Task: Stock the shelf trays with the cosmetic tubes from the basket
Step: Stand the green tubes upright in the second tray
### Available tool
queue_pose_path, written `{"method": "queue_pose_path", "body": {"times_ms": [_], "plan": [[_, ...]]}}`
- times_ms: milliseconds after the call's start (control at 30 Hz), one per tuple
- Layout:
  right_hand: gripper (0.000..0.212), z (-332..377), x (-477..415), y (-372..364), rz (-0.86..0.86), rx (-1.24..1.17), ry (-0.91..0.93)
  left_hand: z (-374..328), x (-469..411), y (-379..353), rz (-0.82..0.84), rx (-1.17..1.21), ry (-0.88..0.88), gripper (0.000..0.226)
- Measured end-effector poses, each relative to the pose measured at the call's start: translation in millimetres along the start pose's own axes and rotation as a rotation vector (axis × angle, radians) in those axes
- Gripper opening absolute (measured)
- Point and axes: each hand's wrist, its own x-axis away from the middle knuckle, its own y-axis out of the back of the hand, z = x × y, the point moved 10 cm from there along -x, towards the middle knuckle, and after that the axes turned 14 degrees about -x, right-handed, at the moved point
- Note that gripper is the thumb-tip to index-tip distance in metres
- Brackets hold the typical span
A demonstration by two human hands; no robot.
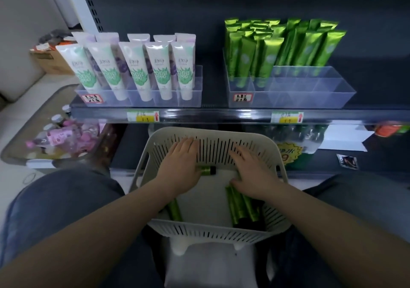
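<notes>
A white slotted basket (221, 231) sits in front of me below the shelf. Both hands are down inside it. My left hand (177, 168) lies over a green tube (207, 170) whose black cap pokes out to the right; whether the fingers curl round it is hidden. My right hand (250, 174) rests palm down, fingers spread, above several green tubes (241, 208). Another green tube (174, 210) lies by my left forearm. On the shelf, a clear tray (295, 98) holds upright green tubes (277, 50), with bare front compartments on the right.
A second clear tray (137, 100) on the left holds white tubes with green print (137, 70). Price tags (143, 116) hang on the shelf edge. A tray of pink bottles (60, 137) lies on the floor at left. My knees flank the basket.
</notes>
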Motion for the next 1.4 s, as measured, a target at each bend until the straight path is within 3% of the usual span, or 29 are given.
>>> {"method": "queue_pose_path", "body": {"times_ms": [233,467,733,933,1000,1067,1100,1167,1267,1400], "plan": [[0.064,-25.5,-22.2,-24.4,0.108,-0.009,-0.106,19.7,-11.4,-39.1,0.15,0.113,0.049,0.072],[0.051,-56.7,-43.6,-62.3,0.284,0.033,-0.196,29.1,-21.5,-94.6,0.37,0.154,0.067,0.048],[0.048,-89.2,-62.6,-97.2,0.449,0.099,-0.296,-12.3,-38.9,-153.4,0.572,0.316,0.08,0.046],[0.05,-103.9,-76.3,-121.0,0.51,0.089,-0.297,-44.6,-42.0,-201.8,0.726,0.579,0.177,0.062],[0.05,-108.3,-80.2,-125.3,0.516,0.088,-0.292,-54.2,-39.7,-214.7,0.788,0.658,0.216,0.046],[0.049,-112.6,-83.1,-130.3,0.531,0.095,-0.282,-60.5,-39.2,-225.8,0.801,0.733,0.269,0.011],[0.05,-114.5,-84.4,-133.4,0.543,0.1,-0.276,-64.5,-38.3,-233.1,0.819,0.777,0.303,0.027],[0.051,-117.0,-87.1,-139.0,0.566,0.12,-0.263,-71.5,-36.8,-243.4,0.851,0.867,0.356,0.035],[0.049,-117.4,-92.0,-142.9,0.575,0.153,-0.233,-78.7,-38.3,-249.8,0.86,1.023,0.465,0.013],[0.036,-118.1,-94.0,-145.3,0.603,0.187,-0.213,-86.0,-39.1,-258.3,0.854,1.151,0.58,0.008]]}}
